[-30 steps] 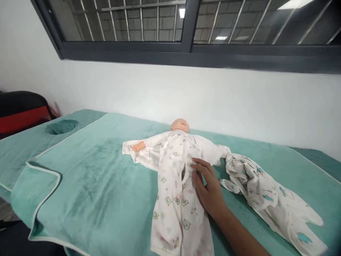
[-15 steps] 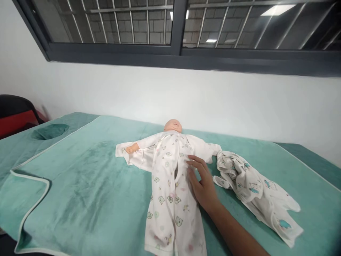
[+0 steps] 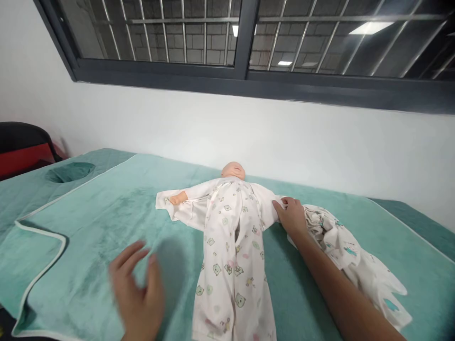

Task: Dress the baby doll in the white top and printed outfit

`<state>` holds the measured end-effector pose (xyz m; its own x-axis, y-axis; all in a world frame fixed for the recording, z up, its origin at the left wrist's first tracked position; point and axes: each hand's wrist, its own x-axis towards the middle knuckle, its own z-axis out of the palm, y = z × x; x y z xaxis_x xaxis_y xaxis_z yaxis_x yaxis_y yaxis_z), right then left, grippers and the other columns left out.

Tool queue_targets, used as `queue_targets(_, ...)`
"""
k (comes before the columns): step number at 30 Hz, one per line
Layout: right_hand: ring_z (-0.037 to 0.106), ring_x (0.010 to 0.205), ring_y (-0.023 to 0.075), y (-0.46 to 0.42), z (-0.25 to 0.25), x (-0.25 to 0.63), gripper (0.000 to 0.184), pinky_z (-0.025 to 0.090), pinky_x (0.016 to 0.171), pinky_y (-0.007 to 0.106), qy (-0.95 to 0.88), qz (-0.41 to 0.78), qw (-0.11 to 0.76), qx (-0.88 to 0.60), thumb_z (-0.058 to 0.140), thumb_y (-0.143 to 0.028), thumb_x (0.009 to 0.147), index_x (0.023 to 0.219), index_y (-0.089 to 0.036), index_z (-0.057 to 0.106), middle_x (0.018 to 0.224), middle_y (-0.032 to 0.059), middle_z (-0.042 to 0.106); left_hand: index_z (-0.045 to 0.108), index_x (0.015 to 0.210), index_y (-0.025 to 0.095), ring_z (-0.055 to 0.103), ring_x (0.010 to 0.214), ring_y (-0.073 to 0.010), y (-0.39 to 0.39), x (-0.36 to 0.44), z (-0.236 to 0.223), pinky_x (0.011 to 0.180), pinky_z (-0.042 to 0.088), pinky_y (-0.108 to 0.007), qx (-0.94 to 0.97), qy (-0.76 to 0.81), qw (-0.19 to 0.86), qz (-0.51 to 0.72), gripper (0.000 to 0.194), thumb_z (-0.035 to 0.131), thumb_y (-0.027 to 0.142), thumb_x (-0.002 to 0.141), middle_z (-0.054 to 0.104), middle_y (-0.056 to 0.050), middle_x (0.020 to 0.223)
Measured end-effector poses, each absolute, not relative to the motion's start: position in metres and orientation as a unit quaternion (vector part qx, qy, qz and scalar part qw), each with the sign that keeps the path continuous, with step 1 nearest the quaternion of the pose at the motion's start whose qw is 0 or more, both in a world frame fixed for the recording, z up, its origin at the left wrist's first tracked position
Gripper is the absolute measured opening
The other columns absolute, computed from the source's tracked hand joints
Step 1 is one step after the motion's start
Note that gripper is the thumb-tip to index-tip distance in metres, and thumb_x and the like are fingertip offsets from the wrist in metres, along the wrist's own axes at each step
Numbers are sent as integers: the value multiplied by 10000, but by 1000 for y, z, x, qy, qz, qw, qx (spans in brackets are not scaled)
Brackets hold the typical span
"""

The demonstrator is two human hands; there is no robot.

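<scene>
A baby doll (image 3: 232, 171) lies on its back on the green blanket (image 3: 106, 227), arms spread, dressed in a white onesie printed with small bears (image 3: 231, 246). My right hand (image 3: 292, 214) rests on the doll's far sleeve, fingers curled onto the cloth near the cuff. My left hand (image 3: 137, 289) hovers low over the blanket to the left of the doll's legs, blurred, fingers spread and empty. A second white garment with blue prints (image 3: 351, 258) lies crumpled just right of my right forearm.
The blanket covers a padded table with a face hole (image 3: 69, 171) at the far left. A dark chair with a red part (image 3: 21, 151) stands beyond that end. A white wall and barred window run behind the table.
My right hand left the doll's belly and moved right onto its sleeve. My left hand has come into view at the lower left.
</scene>
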<state>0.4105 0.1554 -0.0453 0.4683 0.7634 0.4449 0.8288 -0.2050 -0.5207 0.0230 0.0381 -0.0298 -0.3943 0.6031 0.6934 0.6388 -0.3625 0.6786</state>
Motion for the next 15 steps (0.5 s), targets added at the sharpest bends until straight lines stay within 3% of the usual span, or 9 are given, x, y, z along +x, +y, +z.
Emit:
queue_targets(3, 540, 779, 218, 159, -42, 409, 276, 403, 736, 348, -518, 2, 352, -780, 510, -472, 815, 845, -207, 582, 831, 50, 611, 573, 1051, 225, 575, 1083, -207, 110, 78, -5, 959, 477, -376, -650, -531, -90, -536, 167, 466, 266, 929, 618, -54, 1128)
queue_targets(5, 533, 750, 201, 161, -40, 406, 259, 388, 711, 326, -523, 22, 389, -758, 512, -469, 814, 799, -217, 567, 791, 26, 612, 580, 1076, 219, 568, 1109, -187, 154, 122, 20, 981, 461, -333, -743, -486, -128, -441, 222, 410, 223, 933, 635, -52, 1138)
queue_targets(8, 541, 724, 191, 161, -40, 403, 301, 391, 674, 307, -473, 52, 490, -731, 521, -508, 810, 844, -213, 574, 781, 20, 622, 578, 1179, 194, 524, 1194, -216, 202, 188, 47, 972, 447, -340, -880, -442, -68, -160, 318, 365, 244, 948, 599, -96, 1250)
queue_targets(11, 501, 582, 165, 161, -43, 407, 380, 370, 562, 288, -399, 124, 548, -725, 519, -569, 804, 919, -210, 568, 689, -10, 601, 647, 1089, 156, 561, 1141, -277, 230, 235, 52, 916, 459, -377, -903, -422, -66, -49, 281, 548, 253, 845, 633, -138, 1167)
queue_targets(15, 455, 506, 147, 161, -45, 424, 415, 327, 493, 273, -358, 130, 561, -735, 566, -576, 766, 936, -198, 576, 631, -16, 595, 613, 1192, 153, 556, 1151, -308, 248, 252, 46, 956, 424, -419, -906, -420, -61, 14, 482, 678, 298, 737, 598, -164, 1226)
